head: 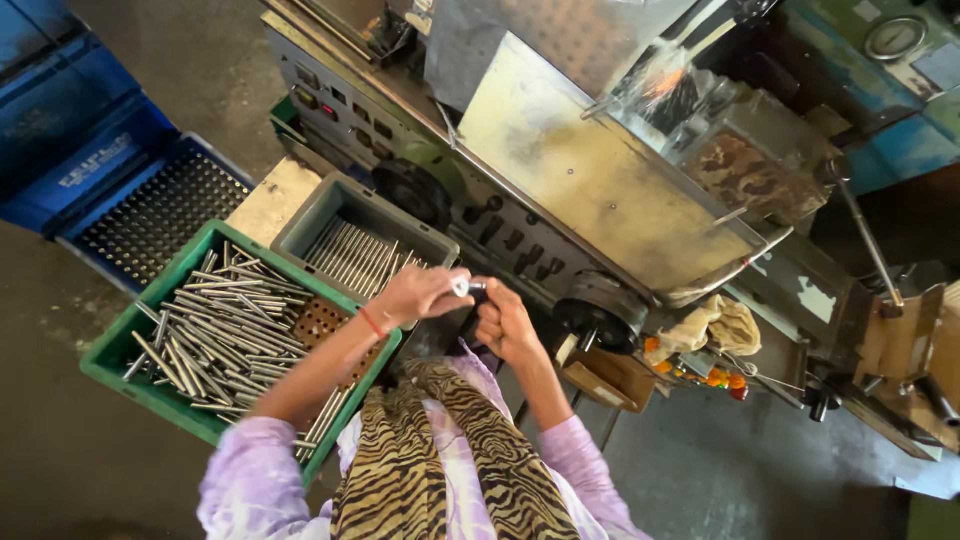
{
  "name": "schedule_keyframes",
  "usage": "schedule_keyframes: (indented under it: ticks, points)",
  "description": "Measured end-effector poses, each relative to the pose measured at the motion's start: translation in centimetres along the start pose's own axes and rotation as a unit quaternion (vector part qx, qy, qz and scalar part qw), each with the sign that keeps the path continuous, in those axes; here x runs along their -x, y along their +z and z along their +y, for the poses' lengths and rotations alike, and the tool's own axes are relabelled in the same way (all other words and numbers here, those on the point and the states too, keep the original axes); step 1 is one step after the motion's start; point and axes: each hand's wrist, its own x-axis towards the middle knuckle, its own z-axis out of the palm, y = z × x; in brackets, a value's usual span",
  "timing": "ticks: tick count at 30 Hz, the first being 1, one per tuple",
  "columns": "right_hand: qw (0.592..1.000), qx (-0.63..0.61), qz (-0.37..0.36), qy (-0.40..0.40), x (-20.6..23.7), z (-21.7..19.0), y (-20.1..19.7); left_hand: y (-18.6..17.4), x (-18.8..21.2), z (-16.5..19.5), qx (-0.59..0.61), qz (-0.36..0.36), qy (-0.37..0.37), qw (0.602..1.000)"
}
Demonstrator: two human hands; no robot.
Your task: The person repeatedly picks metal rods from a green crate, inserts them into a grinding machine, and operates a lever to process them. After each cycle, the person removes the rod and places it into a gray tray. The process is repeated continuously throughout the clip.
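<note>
My left hand [420,293] pinches a short metal rod [466,287] at its end, in front of my chest. My right hand [505,322] is closed in a fist just right of the rod, touching or holding its other end; what is inside the fist is hidden. Both hands hover in front of a large metal machine [590,170]. To my left a green crate [120,350] holds several loose metal rods [220,330]. Behind it a grey bin [310,215] holds more rods laid in a row.
A blue perforated crate [150,215] lies on the floor at far left. Control knobs line the machine's front panel [350,105]. A rag [715,325] and a small cardboard box [610,380] sit at the machine's right. A lever [865,235] sticks out at right.
</note>
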Motion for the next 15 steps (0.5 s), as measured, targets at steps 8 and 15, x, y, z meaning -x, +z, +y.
schedule_keyframes:
  ticks: [8, 15]
  points:
    - [0.952, 0.184, -0.013, -0.243, -0.8, -0.9, -2.0, 0.2, -3.3, 2.4, 0.215, 0.032, -0.216, 0.952]
    - [0.472, 0.583, 0.038, -0.66, -1.3, -3.3, -2.6, 0.9, -5.4, 2.8, 0.471, -0.047, -0.513, 0.716]
